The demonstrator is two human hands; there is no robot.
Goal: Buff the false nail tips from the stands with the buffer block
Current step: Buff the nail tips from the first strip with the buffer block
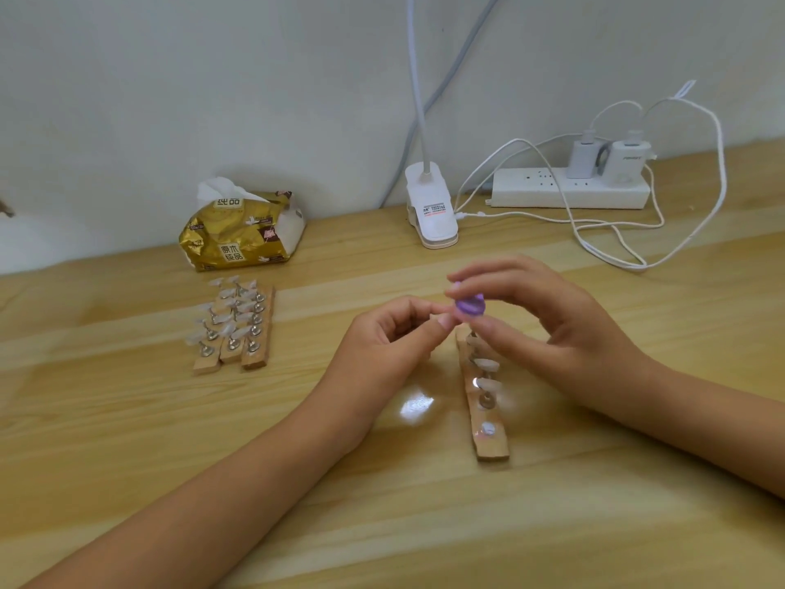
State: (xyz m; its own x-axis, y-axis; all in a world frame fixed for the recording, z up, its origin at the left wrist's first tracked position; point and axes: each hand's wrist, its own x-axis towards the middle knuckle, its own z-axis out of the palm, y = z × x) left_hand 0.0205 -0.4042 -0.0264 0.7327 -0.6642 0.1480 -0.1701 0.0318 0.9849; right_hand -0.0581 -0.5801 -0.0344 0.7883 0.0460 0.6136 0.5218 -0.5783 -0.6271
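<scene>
My right hand [548, 325] pinches a small purple buffer block [469, 307] between thumb and fingers, above the table's middle. My left hand [391, 337] has its fingers curled, and thumb and forefinger pinch something small right against the block; a nail tip there is too hidden to make out. Below my hands lies a wooden stand [484, 401] with a few clear nail tips [486, 364] on metal pegs. Three more wooden stands [231, 329] crowded with nail tips lie together at the left.
A gold tissue pack [242, 231] sits at the back left by the wall. A white clip lamp base [431, 210] stands behind my hands. A power strip [569, 191] with chargers and loose white cables [611, 244] fills the back right.
</scene>
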